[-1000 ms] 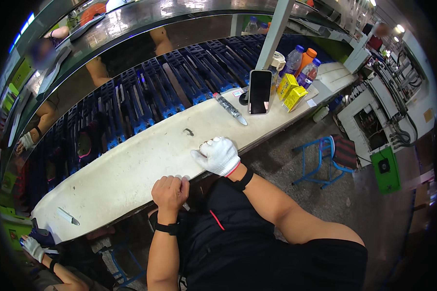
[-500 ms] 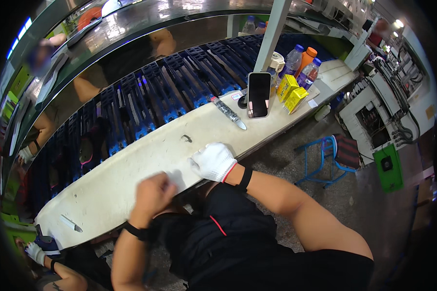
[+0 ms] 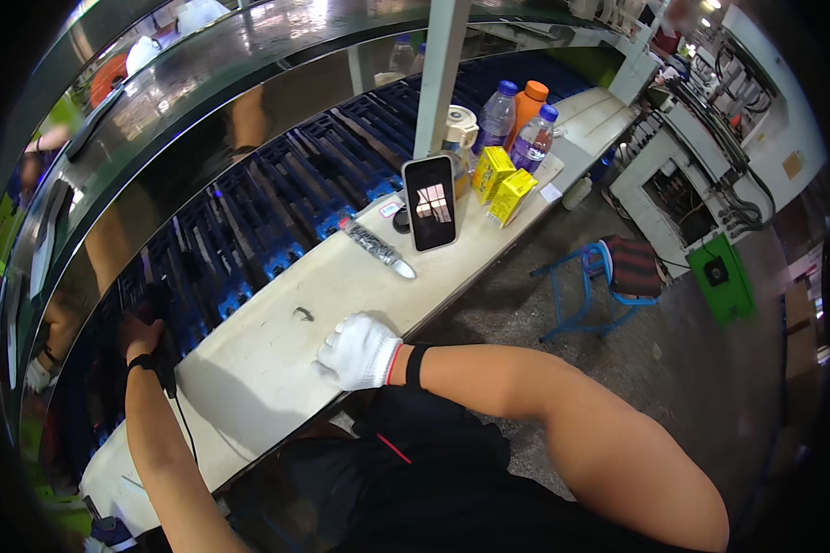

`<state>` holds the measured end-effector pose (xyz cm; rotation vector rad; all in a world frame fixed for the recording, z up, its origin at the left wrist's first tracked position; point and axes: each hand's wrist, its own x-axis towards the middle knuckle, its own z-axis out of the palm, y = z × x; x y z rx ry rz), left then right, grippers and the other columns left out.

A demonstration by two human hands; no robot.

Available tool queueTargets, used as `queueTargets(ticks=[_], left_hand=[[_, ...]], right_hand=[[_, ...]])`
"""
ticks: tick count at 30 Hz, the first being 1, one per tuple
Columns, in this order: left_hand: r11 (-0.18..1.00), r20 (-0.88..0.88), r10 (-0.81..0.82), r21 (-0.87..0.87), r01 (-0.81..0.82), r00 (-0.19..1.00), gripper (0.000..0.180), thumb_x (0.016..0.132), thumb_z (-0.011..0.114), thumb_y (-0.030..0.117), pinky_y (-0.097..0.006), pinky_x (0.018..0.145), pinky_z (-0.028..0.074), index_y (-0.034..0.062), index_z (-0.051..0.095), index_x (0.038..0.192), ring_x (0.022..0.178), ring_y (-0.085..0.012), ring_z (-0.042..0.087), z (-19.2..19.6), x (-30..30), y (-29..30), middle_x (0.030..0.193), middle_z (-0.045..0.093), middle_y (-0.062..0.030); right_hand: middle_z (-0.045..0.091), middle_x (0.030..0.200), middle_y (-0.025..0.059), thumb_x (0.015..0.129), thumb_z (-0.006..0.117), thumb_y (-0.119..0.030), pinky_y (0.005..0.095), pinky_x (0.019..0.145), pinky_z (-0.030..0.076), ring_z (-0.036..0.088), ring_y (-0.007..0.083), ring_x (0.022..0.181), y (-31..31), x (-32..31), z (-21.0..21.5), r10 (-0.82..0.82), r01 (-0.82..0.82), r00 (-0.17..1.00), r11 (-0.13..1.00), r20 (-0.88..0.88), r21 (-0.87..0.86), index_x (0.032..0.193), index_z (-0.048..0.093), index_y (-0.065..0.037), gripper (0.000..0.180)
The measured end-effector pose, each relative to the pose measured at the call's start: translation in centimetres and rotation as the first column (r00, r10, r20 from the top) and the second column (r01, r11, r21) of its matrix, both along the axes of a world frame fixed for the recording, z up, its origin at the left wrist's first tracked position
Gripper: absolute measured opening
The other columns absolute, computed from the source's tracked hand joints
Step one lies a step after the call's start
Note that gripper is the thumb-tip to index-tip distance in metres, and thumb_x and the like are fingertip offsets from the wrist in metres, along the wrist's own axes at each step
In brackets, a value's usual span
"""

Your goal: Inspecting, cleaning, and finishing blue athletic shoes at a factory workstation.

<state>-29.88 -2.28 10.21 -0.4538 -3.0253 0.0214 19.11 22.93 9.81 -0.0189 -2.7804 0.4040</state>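
My left hand (image 3: 141, 335), bare with a black wristband, reaches over the bench's far edge at the left. It closes at a dark item (image 3: 163, 361) by the conveyor; its fingertips are partly lost in shadow. A thin black cord (image 3: 185, 426) hangs from that item across the bench. My right hand (image 3: 360, 353), in a white knit glove with a red cuff edge, rests curled at the bench's near edge. Whatever it may hold is hidden. Just beyond it lies a small dark curved scrap (image 3: 303, 314).
On the pale bench (image 3: 258, 369) stand a phone (image 3: 430, 205), yellow cartons (image 3: 510, 196), bottles (image 3: 531, 138) and a post (image 3: 441, 74). A clear tube (image 3: 378, 249) lies nearby. Behind runs a blue slatted conveyor (image 3: 295, 194). A blue-framed stool (image 3: 629, 267) stands right.
My left hand has moved from the bench's near edge, out left to the conveyor side. My right hand stays curled at the bench. The view has shifted.
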Motion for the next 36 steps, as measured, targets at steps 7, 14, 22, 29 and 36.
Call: queueTargets(ticks=[7,14,22,29,36], left_hand=[[0.989,0.050,0.001,-0.149,0.007,0.999,0.094,0.079,0.095,0.043,-0.054,0.119,0.051,0.0032,0.055,0.154,0.147,-0.0475,0.055,3.4,2.4,-0.4,0.158,0.057,-0.0276],[0.918,-0.267,-0.369,0.041,0.393,0.890,0.071,0.075,0.097,0.029,-0.051,0.117,0.047,0.0009,0.065,0.133,0.132,-0.0463,0.058,1.6,7.6,-0.2,0.138,0.063,-0.0241],[0.455,-0.354,-0.851,-0.127,0.882,0.388,0.070,0.065,0.097,0.016,-0.048,0.103,0.054,0.0033,0.069,0.128,0.115,-0.0379,0.060,10.5,19.8,-2.8,0.118,0.062,-0.0146],[0.226,-0.140,-0.963,0.039,0.973,0.229,0.052,0.081,0.086,0.027,-0.046,0.105,0.054,0.0102,0.069,0.127,0.121,-0.0338,0.063,10.7,28.4,-6.7,0.125,0.065,-0.0120],[0.279,-0.396,-0.867,0.117,0.953,0.302,0.048,0.097,0.071,0.027,-0.052,0.127,0.038,0.0116,0.069,0.142,0.156,-0.0339,0.051,2.0,37.2,-5.6,0.160,0.060,-0.0151]], right_hand=[[0.074,0.073,0.0110,0.097,0.069,-0.040,0.0496,0.071,0.058,0.073,0.0341,0.071,0.0,0.3,0.3,0.015,-0.009,0.992,0.999,-0.123,0.044,0.072,0.072,-0.011,0.038],[0.078,0.077,0.0128,0.100,0.064,-0.041,0.0521,0.078,0.060,0.077,0.0357,0.079,0.0,0.5,0.3,-0.031,0.035,0.998,0.996,-0.054,0.078,0.075,0.076,-0.011,0.041],[0.078,0.083,0.0171,0.100,0.064,-0.040,0.0535,0.080,0.061,0.077,0.0407,0.082,0.0,-0.3,1.0,0.004,-0.005,1.000,0.998,0.013,0.059,0.083,0.078,-0.011,0.037],[0.079,0.088,0.0181,0.096,0.072,-0.049,0.0513,0.080,0.063,0.078,0.0404,0.085,3.4,-1.0,1.6,-0.014,0.022,0.963,0.999,0.269,-0.028,0.093,0.085,-0.014,0.038],[0.073,0.088,0.0090,0.088,0.087,-0.024,0.0441,0.075,0.056,0.072,0.0320,0.083,1.9,-13.2,14.6,0.430,-0.347,0.810,0.899,-0.399,0.267,0.089,0.071,-0.013,0.020]])
